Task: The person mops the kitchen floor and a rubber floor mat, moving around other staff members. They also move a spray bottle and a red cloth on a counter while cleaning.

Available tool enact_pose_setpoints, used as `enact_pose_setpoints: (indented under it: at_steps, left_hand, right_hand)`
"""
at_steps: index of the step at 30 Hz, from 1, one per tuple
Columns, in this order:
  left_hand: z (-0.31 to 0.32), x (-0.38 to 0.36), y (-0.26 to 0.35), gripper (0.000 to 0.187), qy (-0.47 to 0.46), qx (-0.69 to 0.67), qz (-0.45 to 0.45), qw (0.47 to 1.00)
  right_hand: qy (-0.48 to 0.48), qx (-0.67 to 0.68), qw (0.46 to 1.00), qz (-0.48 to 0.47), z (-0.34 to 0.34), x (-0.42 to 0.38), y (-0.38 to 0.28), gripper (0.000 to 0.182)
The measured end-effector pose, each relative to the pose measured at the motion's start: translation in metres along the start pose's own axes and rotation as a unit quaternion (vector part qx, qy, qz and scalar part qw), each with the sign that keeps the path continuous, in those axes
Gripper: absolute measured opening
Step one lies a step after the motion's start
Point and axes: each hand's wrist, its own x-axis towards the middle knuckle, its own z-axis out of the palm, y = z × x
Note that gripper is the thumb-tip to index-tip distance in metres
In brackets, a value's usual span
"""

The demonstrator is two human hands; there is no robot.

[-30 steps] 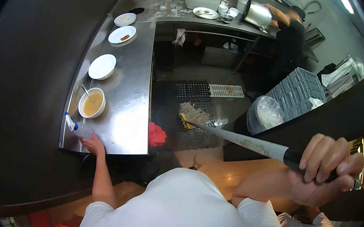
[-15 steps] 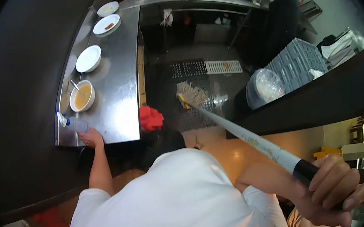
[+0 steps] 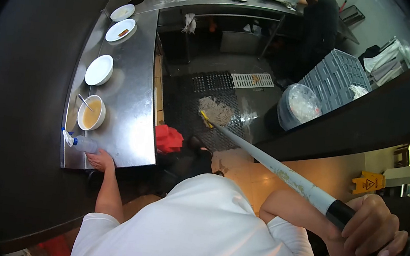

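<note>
My right hand (image 3: 373, 230) is wrapped round the black grip at the top of a mop (image 3: 288, 177). The mop's pale, scuffed handle runs down and away to a yellow clamp, and its stringy head lies spread on the black floor mat (image 3: 219, 132). My left hand (image 3: 102, 160) rests on the near end of the steel counter (image 3: 131, 89), fingers stretched out. Right beside those fingers, a clear spray bottle (image 3: 87, 144) with a white and blue trigger top stands on the counter. A white bowl of brownish soup (image 3: 92, 112), with a spoon in it, sits farther along.
Farther up the counter are a white bowl (image 3: 99, 70) and plates with scraps (image 3: 120, 30). A red cloth (image 3: 168, 139) hangs at the counter's edge. A lined bin (image 3: 301, 103) and grey crates (image 3: 337, 77) stand to the right. At the back counter a person (image 3: 320, 25) handles a metal pot.
My right hand and the top of the mop handle have dropped slightly, while the mop head stays in nearly the same spot. My left hand keeps its place by the spray bottle.
</note>
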Motion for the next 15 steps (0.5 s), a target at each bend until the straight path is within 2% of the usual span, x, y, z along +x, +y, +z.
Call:
enact_pose_setpoints:
  at_steps: [15]
  left_hand:
    - [-0.014,-0.001,0.015,0.056,0.002,0.026,-0.026,0.999]
  right_hand:
    - [0.04,-0.043,0.997,-0.04,-0.018,0.008,-0.002,0.028]
